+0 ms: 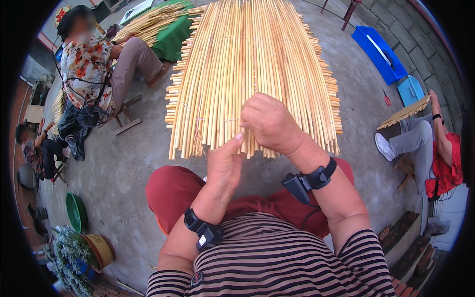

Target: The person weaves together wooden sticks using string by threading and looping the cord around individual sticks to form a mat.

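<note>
In front of me lies a mat of pale straw-coloured reed stalks [217,74], laid lengthwise side by side and crossed by thin stitched rows of thread. My left hand [223,161] is at the mat's near edge, thumb on top and pressed against the stalk ends; its other fingers are mostly hidden. Just above it, my right hand [272,121] is closed in a fist-like pinch over the stalks, close to the left thumb. What sits between its fingertips is too small to make out. A tuft of loose fibre [198,141] hangs by the near edge, left of my hands.
At the left, a person in a flowered shirt [86,74] sits beside a green cloth [173,37] with piled reeds [148,22]. Another person [445,158] at the right holds a small reed mat [404,113]. Blue bins [378,54], red-handled scissors [387,99] and a green basin [75,213] stand or lie around.
</note>
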Action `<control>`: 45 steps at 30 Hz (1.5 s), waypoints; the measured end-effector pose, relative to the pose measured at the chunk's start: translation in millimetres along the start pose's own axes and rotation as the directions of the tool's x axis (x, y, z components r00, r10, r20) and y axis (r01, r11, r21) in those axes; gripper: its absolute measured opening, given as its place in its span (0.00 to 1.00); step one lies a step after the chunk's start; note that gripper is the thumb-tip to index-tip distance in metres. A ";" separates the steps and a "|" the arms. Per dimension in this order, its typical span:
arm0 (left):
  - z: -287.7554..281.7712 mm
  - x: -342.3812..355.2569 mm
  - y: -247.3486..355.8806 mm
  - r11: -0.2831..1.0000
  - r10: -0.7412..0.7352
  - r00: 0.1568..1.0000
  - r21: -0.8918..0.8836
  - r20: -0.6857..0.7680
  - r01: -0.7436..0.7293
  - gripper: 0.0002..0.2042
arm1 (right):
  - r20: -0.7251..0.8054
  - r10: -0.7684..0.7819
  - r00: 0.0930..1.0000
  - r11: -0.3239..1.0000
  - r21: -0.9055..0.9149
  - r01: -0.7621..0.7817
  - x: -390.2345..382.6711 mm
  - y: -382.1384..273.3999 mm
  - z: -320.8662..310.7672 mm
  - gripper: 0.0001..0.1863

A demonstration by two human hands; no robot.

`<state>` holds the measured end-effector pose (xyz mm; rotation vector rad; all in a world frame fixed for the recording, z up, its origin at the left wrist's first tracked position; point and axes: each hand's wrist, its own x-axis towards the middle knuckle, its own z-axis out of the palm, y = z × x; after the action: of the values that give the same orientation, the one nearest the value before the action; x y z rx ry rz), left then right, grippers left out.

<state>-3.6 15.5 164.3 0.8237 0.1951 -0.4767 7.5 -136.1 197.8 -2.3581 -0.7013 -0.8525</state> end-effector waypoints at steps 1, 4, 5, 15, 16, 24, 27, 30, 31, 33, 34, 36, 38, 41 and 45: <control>2.2 -0.7 2.4 0.999 0.016 1.000 0.028 0.010 -0.017 0.21 | -0.017 -0.017 1.000 1.000 0.012 0.017 1.5 -1.3 -2.3 0.07; 2.4 -0.2 5.3 0.998 0.037 0.999 0.043 0.023 -0.038 0.21 | -0.025 -0.043 0.999 0.999 0.029 0.044 4.8 -4.1 -2.8 0.08; 2.1 0.4 6.5 0.997 0.048 0.999 0.053 0.024 -0.049 0.21 | -0.017 -0.052 0.998 0.998 0.031 0.053 6.1 -5.0 -2.3 0.08; -13.2 16.3 -3.0 0.997 -0.054 0.998 0.046 -0.021 0.055 0.21 | 0.103 0.106 0.989 0.992 0.064 -0.113 4.4 5.8 14.0 0.07; -15.5 17.5 -5.6 0.997 -0.082 0.997 0.011 -0.005 0.082 0.21 | 0.144 0.175 0.974 0.978 0.091 -0.189 3.2 6.2 15.5 0.06; -20.8 14.3 -20.1 0.996 -0.085 0.994 0.019 0.073 0.084 0.20 | 0.218 0.163 0.962 0.977 0.102 -0.188 -5.0 10.4 19.2 0.06; -22.3 -2.4 -25.4 1.000 -0.010 0.999 -0.013 0.031 0.010 0.21 | 0.288 0.079 0.954 0.993 0.061 -0.101 -7.8 0.1 20.5 0.06; -23.1 -7.4 -23.8 0.999 0.025 1.000 -0.027 -0.016 -0.026 0.19 | 0.252 0.075 0.965 0.990 0.094 -0.102 -5.4 0.6 26.0 0.06; -24.5 -3.7 -21.4 0.999 0.028 0.999 -0.028 -0.020 -0.029 0.19 | 0.219 0.100 0.971 0.984 0.124 -0.129 -2.1 0.6 26.4 0.06; -25.7 4.9 -16.5 0.999 -0.001 0.999 -0.040 0.046 0.003 0.17 | 0.208 0.086 0.974 0.981 0.154 -0.119 1.9 3.9 23.5 0.06; -23.8 6.0 -16.0 0.999 0.006 0.999 -0.043 0.048 -0.004 0.17 | 0.212 0.108 0.971 0.980 0.140 -0.139 1.7 7.1 22.9 0.06; -19.1 6.8 -18.1 0.999 -0.007 1.000 -0.050 0.016 0.008 0.15 | 0.216 0.130 0.968 0.979 0.124 -0.159 1.4 10.6 24.5 0.06; -16.9 5.9 -17.7 0.998 -0.011 1.000 -0.056 0.000 0.011 0.15 | 0.214 0.086 0.973 0.987 0.113 -0.112 -0.3 12.4 25.8 0.05; -17.1 6.2 -17.2 0.999 -0.025 1.000 -0.044 -0.019 0.024 0.15 | 0.191 -0.027 0.981 0.996 0.083 0.011 -0.2 7.5 25.7 0.05; -15.1 5.6 -15.6 1.000 -0.006 0.996 0.018 -0.091 0.008 0.16 | -0.068 -0.163 0.984 0.974 0.146 0.171 23.2 -16.6 10.0 0.06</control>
<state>-6.0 15.8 142.0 0.8641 0.2781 -0.4485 16.7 -111.2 212.2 -2.1560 -0.9188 -0.8988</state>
